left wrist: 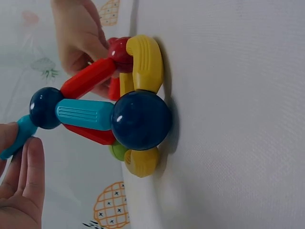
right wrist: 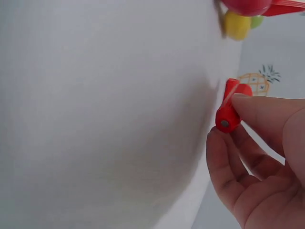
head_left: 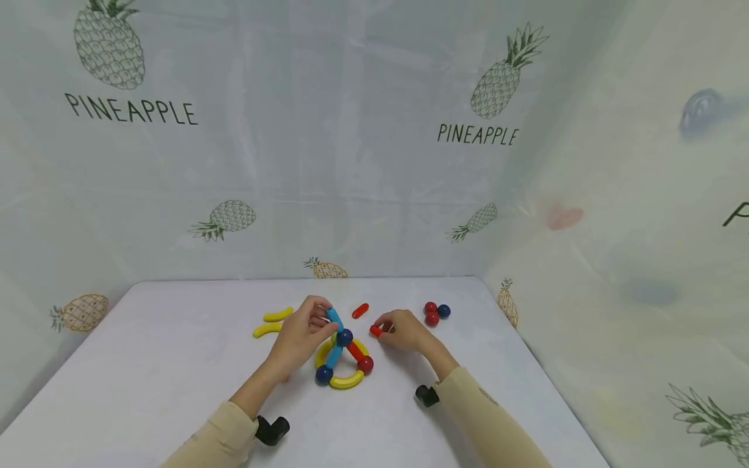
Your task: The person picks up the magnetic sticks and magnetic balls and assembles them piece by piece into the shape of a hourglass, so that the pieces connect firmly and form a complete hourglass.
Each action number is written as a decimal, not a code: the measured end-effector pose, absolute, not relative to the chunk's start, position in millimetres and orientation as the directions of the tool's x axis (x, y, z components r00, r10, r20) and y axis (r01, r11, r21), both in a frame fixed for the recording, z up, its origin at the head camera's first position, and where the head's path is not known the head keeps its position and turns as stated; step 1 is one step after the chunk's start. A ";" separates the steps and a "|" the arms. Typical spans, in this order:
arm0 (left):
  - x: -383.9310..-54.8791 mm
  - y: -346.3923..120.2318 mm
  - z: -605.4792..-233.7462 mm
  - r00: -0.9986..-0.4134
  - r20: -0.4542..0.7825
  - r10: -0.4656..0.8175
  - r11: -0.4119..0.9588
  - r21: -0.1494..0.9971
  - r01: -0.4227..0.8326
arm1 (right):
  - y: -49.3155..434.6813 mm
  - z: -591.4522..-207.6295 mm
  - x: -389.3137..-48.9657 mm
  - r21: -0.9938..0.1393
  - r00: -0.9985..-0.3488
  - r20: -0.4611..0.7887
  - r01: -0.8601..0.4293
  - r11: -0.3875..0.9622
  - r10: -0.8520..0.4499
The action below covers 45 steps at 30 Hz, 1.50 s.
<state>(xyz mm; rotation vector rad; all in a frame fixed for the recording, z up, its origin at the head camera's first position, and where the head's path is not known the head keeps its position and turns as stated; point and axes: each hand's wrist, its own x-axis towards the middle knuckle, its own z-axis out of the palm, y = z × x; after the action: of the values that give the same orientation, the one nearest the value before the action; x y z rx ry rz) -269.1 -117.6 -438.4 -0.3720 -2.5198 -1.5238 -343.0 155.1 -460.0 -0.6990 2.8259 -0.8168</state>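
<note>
In the head view my left hand (head_left: pixel 300 333) pinches a curved light blue magnetic rod (head_left: pixel 334 318) between thumb and fingers. The rod's lower end meets a dark blue ball (head_left: pixel 344 337) at the peak of a pyramid-shaped build. From that ball a light blue rod (left wrist: pixel 86 114) and red rods (left wrist: pixel 89 78) slope down to a dark blue ball (left wrist: pixel 141 120), a dark red ball (head_left: pixel 365 364) and a green ball (left wrist: pixel 118 150). Yellow curved rods (head_left: pixel 347 380) ring the base. To the right of the build, my right hand (head_left: pixel 404 330) pinches a short red rod (right wrist: pixel 228 117) with a metal disc at its end.
Behind the hands lies another red rod (head_left: pixel 360 310). Two red balls (head_left: pixel 431 319) and a dark blue ball (head_left: pixel 444 311) cluster at the back right. Loose yellow curved rods (head_left: pixel 277 315) rest left of the build. A pineapple-print curtain (head_left: pixel 363 162) hangs behind the white table (head_left: pixel 175 364).
</note>
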 end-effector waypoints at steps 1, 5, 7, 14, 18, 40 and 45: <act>-269.3 -117.5 -438.9 -0.953 0.276 0.123 0.447 0.842 0.302 | 156.0 -459.9 -342.3 -0.533 -0.888 0.027 -0.401 0.745 -0.459; -269.1 -117.1 -440.2 -0.954 0.278 0.112 0.459 0.837 0.298 | 158.4 -456.6 -337.8 -0.576 -0.888 0.096 -0.418 0.702 -0.450; -268.3 -116.9 -440.7 -0.954 0.281 0.103 0.463 0.835 0.296 | 158.1 -453.8 -334.8 -0.606 -0.888 0.125 -0.421 0.675 -0.442; -267.9 -115.8 -440.9 -0.952 0.291 0.098 0.459 0.835 0.302 | 153.2 -437.9 -321.8 -0.664 -0.878 0.216 -0.452 0.596 -0.427; -268.5 -115.5 -440.0 -0.951 0.291 0.102 0.451 0.839 0.305 | 147.7 -427.5 -313.5 -0.695 -0.876 0.250 -0.459 0.553 -0.413; -265.8 -119.4 -444.6 -0.960 0.256 0.113 0.406 0.870 0.280 | 109.2 -429.2 -294.0 -0.782 -0.859 0.323 -0.479 0.398 -0.398; -266.7 -119.3 -443.5 -0.958 0.259 0.121 0.389 0.876 0.286 | 108.7 -429.6 -295.7 -0.781 -0.860 0.317 -0.476 0.404 -0.400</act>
<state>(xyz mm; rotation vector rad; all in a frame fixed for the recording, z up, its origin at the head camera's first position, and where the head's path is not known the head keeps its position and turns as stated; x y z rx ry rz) -266.7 -119.3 -443.5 -0.3669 -2.4874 -1.6154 -295.7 108.7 -429.6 -0.8436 2.6972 -1.5444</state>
